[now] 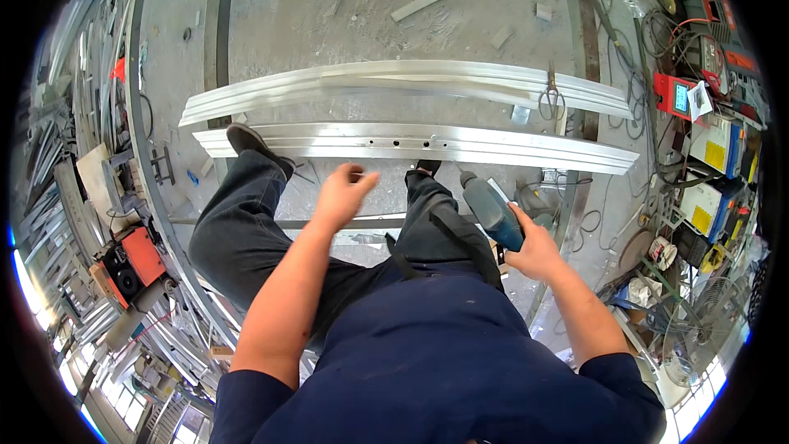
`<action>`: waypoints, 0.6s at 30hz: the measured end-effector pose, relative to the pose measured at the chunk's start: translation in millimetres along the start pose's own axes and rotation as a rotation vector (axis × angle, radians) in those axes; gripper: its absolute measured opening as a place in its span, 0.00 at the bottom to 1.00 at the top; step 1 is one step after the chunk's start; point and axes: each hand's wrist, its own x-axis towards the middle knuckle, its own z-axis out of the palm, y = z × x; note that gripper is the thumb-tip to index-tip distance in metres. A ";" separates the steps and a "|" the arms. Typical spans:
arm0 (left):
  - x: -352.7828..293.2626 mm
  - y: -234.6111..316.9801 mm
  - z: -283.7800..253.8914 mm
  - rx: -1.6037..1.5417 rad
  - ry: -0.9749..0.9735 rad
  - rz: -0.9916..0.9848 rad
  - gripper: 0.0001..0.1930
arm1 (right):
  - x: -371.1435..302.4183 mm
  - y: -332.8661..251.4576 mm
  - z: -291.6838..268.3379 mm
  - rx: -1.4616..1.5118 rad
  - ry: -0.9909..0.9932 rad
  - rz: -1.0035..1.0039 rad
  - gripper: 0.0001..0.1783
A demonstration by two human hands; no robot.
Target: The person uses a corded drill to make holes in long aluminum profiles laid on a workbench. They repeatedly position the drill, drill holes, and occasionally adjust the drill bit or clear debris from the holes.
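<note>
My right hand (532, 248) is wrapped round the handle of a dark teal power drill (491, 212), whose nose points up and left toward a silver aluminium profile (509, 145). Several dark holes sit near the middle of that profile. My left hand (343, 196) hovers over the gap between my legs, apart from the profile, with its fingers curled in; whatever they may pinch is too small to make out. My left shoe (256, 146) rests on the profile's left part. Beyond it lies a second stretch of aluminium profile (271, 97).
A pair of scissors (551, 99) lies on the far profile's right part. Steel beams (220, 25) run beneath the profiles. Cables, a red box with a screen (674, 96) and a fan (699, 321) crowd the right side. Metal lengths and an orange-red machine (140, 263) stand left.
</note>
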 end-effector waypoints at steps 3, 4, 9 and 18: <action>-9.7 -28.3 -36.2 -0.066 0.145 0.000 0.29 | -3.5 10.5 -9.4 0.081 -0.028 0.131 0.53; -17.3 -22.8 -43.0 -0.076 0.175 0.007 0.29 | -5.0 15.9 -10.6 0.100 -0.029 0.170 0.53; -35.5 -8.9 -54.2 0.091 0.216 0.011 0.27 | -3.1 51.6 7.4 0.051 0.029 0.247 0.53; 55.2 -39.8 -34.8 0.417 -0.042 0.050 0.31 | -30.8 55.5 42.2 0.113 0.087 0.354 0.55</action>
